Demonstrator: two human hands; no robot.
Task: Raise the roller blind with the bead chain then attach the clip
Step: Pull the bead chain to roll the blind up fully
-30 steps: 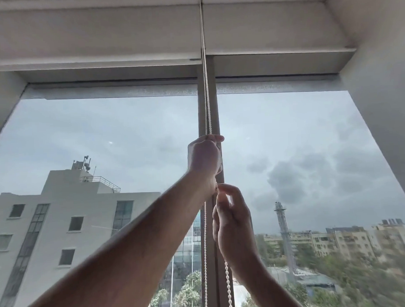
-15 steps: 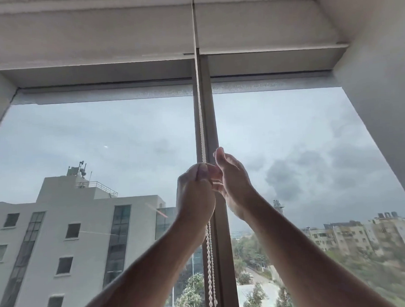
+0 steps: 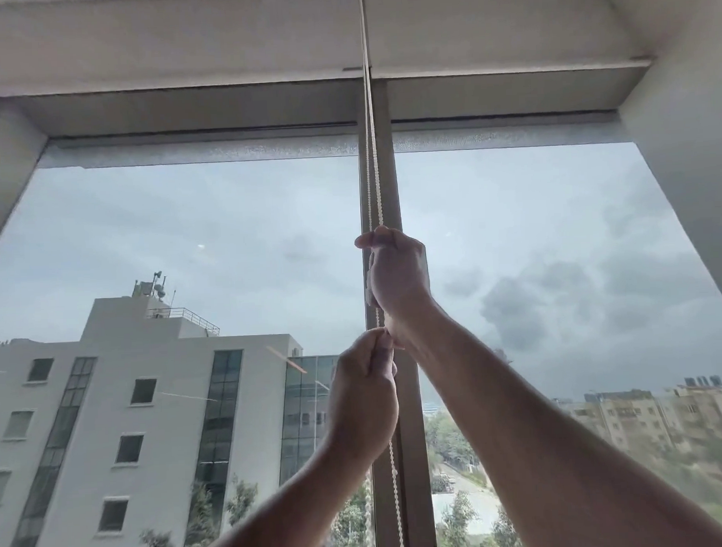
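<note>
Grey sky and buildings are filling the window, and the centre mullion is splitting the view. Running down in front of that mullion is the bead chain. The right hand is gripping it high up, the left hand is pinching it just below, and the roller blind is sitting gathered at the mullion's top.

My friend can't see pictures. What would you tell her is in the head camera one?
Two bare hands grip a white bead chain hanging in front of the window's centre post: the right hand higher up, the left hand just below it. The roller blind is raised almost to the top, and grey clouds and buildings show through the glass.
</note>
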